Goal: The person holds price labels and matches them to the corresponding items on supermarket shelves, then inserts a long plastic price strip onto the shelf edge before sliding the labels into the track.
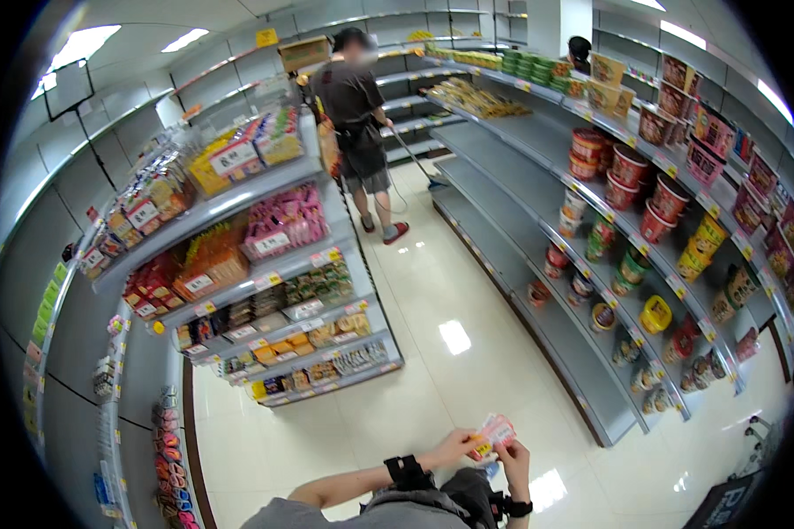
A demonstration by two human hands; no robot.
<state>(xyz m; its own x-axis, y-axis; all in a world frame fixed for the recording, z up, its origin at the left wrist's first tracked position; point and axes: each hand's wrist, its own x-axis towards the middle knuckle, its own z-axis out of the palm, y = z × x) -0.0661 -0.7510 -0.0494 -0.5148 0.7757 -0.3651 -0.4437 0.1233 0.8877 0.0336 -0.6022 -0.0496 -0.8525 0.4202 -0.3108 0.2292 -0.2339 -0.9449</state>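
Low in front of my body, my left hand (pixel 460 446) grips the left side of a small bunch of pink and yellow price labels (pixel 496 435). The fingers of my right hand (pixel 515 456) pinch the lower right edge of the same bunch. Both hands are close together above the tiled floor (pixel 397 430). Each wrist wears a black strap. The labels bear writing, and how many there are I cannot tell.
On the left stands a shelf end (pixel 238 311) stocked with packaged snacks. A long grey shelf unit (pixel 503 192) with cup noodles (pixel 628 165) runs along the right. Up the aisle a person (pixel 354 112) holds a long-handled tool (pixel 410 153). Another head shows behind the right shelf.
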